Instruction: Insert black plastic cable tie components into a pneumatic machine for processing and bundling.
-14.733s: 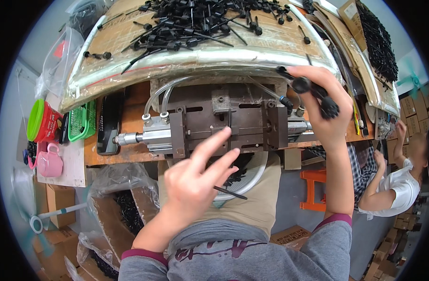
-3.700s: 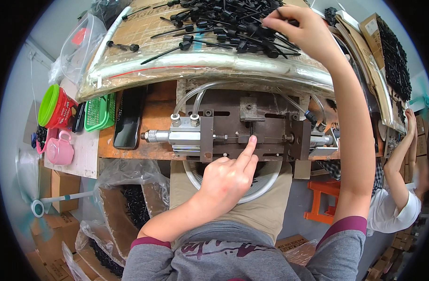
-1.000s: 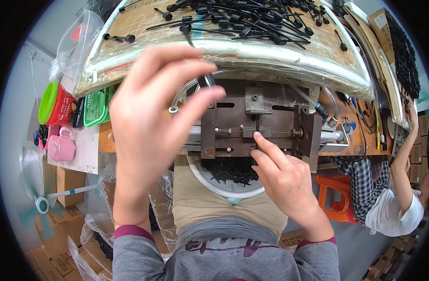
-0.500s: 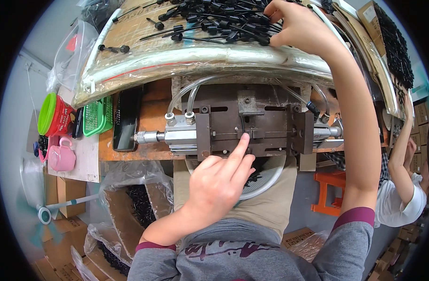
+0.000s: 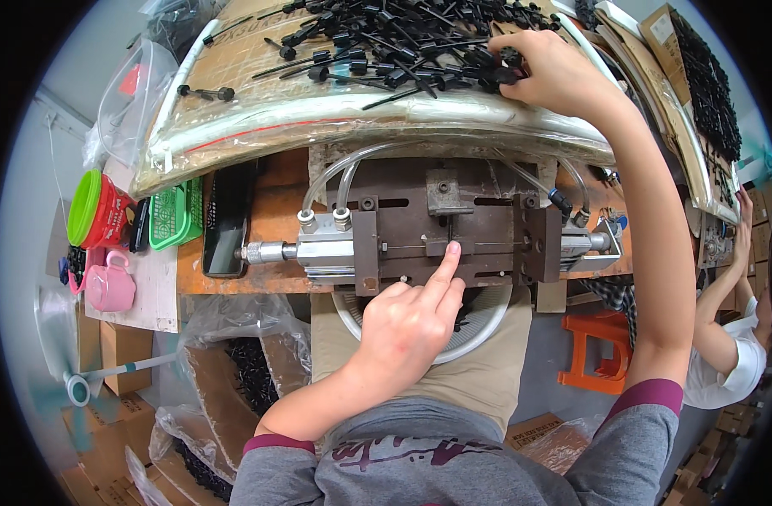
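My left hand (image 5: 409, 325) reaches the dark metal fixture (image 5: 403, 181) with its index finger stretched out. The fingertip touches a small block at the fixture's middle, next to a thin black piece (image 5: 450, 226) below a steel block (image 5: 444, 192). My right hand (image 5: 548, 69) is at the right end of a pile of black stemmed plastic parts (image 5: 386, 55). Its thumb and fingers close around a black plastic part (image 5: 510, 56) with a round end; the rest of that part is hard to separate from the pile.
Air cylinders (image 5: 328, 244) with clear hoses flank the fixture. A padded cardboard tray (image 5: 259, 126) bears the pile. At left lie a phone (image 5: 227, 228), green basket (image 5: 173, 211) and pink cup (image 5: 110, 282). A white basket (image 5: 487, 333) rests on my lap. Another person (image 5: 727, 346) works at right.
My right hand has shifted slightly nearer and right, and a round-ended black part now shows in its fingers. My left fingertip has moved slightly right on the fixture. The steel block sits slightly nearer.
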Demonstrator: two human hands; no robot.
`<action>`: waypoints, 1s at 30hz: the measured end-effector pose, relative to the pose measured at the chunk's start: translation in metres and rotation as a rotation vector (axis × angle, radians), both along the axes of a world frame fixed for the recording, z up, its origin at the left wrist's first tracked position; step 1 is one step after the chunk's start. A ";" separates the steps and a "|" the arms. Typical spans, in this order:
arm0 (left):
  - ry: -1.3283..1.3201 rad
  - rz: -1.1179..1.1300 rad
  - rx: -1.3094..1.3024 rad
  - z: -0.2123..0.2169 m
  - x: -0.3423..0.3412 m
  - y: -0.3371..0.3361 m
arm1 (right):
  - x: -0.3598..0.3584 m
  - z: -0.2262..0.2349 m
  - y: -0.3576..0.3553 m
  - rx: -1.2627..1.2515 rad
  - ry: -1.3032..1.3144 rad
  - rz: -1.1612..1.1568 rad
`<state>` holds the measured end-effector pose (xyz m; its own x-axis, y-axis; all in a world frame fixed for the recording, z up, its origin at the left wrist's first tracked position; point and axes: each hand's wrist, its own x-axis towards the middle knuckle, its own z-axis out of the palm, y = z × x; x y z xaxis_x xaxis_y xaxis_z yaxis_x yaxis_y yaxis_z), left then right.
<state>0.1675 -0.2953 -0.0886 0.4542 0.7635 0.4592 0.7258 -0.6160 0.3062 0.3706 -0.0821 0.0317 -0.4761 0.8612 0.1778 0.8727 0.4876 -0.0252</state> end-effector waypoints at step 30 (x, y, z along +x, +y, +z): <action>-0.686 -0.095 -0.332 0.044 -0.019 -0.010 | -0.012 -0.073 -0.192 0.288 0.689 0.299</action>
